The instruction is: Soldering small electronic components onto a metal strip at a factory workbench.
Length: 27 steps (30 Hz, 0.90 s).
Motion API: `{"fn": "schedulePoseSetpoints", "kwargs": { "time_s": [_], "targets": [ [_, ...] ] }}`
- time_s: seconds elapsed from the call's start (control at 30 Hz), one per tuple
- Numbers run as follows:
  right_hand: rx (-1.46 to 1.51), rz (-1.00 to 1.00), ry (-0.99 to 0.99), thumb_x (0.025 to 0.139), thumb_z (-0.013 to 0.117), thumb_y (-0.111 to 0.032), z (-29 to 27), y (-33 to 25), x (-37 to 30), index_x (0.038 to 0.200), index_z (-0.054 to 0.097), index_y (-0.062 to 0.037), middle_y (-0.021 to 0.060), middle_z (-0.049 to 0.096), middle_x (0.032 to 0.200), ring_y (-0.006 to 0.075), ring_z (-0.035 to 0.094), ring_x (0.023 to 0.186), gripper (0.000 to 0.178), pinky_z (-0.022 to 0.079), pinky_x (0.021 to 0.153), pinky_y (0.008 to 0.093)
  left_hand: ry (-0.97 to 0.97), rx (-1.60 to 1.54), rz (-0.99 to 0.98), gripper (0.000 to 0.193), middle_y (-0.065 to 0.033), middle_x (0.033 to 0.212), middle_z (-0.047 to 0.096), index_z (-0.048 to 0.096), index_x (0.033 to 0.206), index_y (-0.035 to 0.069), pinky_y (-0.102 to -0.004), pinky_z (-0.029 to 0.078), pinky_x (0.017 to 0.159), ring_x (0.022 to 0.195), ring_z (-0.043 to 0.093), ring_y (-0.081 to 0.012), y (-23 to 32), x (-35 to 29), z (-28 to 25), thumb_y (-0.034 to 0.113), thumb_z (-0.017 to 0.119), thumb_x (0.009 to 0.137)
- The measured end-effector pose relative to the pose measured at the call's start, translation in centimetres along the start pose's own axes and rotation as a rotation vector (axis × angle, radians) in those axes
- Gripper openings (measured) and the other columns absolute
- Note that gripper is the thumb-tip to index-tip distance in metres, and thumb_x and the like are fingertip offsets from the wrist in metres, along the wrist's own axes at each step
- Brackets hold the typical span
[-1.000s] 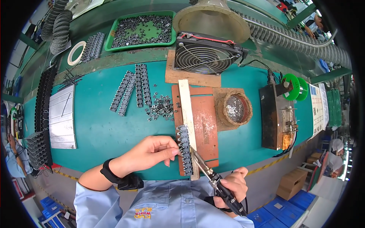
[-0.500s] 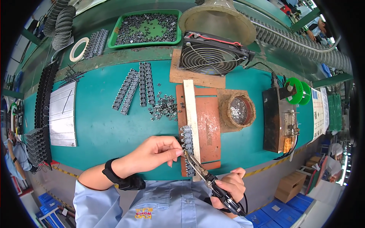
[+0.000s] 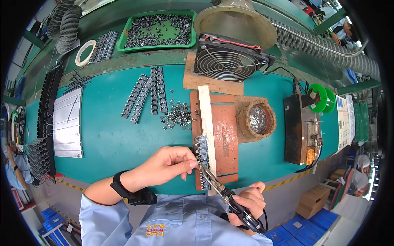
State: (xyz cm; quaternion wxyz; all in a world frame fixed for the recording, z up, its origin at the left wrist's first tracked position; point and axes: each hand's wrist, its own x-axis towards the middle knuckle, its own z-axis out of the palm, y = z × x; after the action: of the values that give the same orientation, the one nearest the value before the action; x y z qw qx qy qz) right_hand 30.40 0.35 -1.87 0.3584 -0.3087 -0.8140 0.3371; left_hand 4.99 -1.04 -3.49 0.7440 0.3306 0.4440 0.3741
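In the head view, the left hand (image 3: pixel 174 162) had its thumb and forefinger closed together at the left edge of a row of small dark rectangular components (image 3: pixel 202 147); whether they pinched anything could not be told. The right hand (image 3: pixel 249 205) was wrapped around a black-handled soldering tool with a slim metal front end (image 3: pixel 225 194), its tip at the row, just beside the left fingertips. The row lay along the left side of a long pale straight bar (image 3: pixel 206 119), on a flat reddish-brown board (image 3: pixel 225 141). Left of the board's upper part was a loose pile of small metallic pieces (image 3: pixel 177 116); to its right stood a round, brown-rimmed container (image 3: pixel 271 123). A black square fan with a wire grille (image 3: pixel 225 61) stood beyond.
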Motion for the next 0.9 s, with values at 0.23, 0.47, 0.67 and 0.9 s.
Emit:
{"fn": "schedulePoseSetpoints", "kwargs": {
  "time_s": [0.23,0.47,0.67,0.9],
  "targets": [
    [0.019,0.001,0.312,0.066,0.065,-0.023,1.0,2.2,-1.9,0.101,0.049,-0.0045,0.0089,0.054,0.081,0.0176,0.051,0.067,0.043,0.033,0.072,0.0339,-0.003,-0.014,-0.002,0.012,-0.0008,0.073,0.053,0.052,0.082,0.001,-0.0197,0.041,0.058,0.063,0.050,-0.0062,-0.1,0.0,0.0,0.012,0.048,0.085],
    [0.123,0.518,0.597,0.071,0.061,-0.021,2.3,1.3,0.8,0.105,0.039,-0.0044,0.0069,0.045,0.088,0.0124,0.045,0.072,0.044,0.035,0.064,0.0209,-0.014,-0.019,0.002,0.013,-0.0020,0.076,0.054,0.052,0.083,0.000,-0.0200,0.042,0.058,0.064,0.050,-0.0065,-0.2,0.1,-0.1,0.012,0.048,0.085],
    [0.397,0.412,0.599,0.067,0.066,-0.023,2.9,1.8,1.7,0.099,0.035,-0.0072,0.0042,0.040,0.089,0.0107,0.042,0.069,0.048,0.036,0.063,0.0219,-0.009,-0.021,0.011,0.012,-0.0013,0.076,0.054,0.052,0.084,0.000,-0.0201,0.042,0.058,0.064,0.050,-0.0062,-0.2,0.0,-0.1,0.012,0.048,0.085],
    [0.531,0.431,0.658,0.064,0.069,-0.028,4.1,2.5,2.7,0.092,0.032,-0.0104,0.0010,0.036,0.084,0.0094,0.038,0.063,0.050,0.032,0.058,0.0206,0.016,0.040,0.008,0.009,-0.0021,0.075,0.054,0.054,0.083,0.000,-0.0208,0.041,0.056,0.063,0.049,-0.0066,0.9,-0.5,-0.3,0.009,0.051,0.082]
  ]
}}
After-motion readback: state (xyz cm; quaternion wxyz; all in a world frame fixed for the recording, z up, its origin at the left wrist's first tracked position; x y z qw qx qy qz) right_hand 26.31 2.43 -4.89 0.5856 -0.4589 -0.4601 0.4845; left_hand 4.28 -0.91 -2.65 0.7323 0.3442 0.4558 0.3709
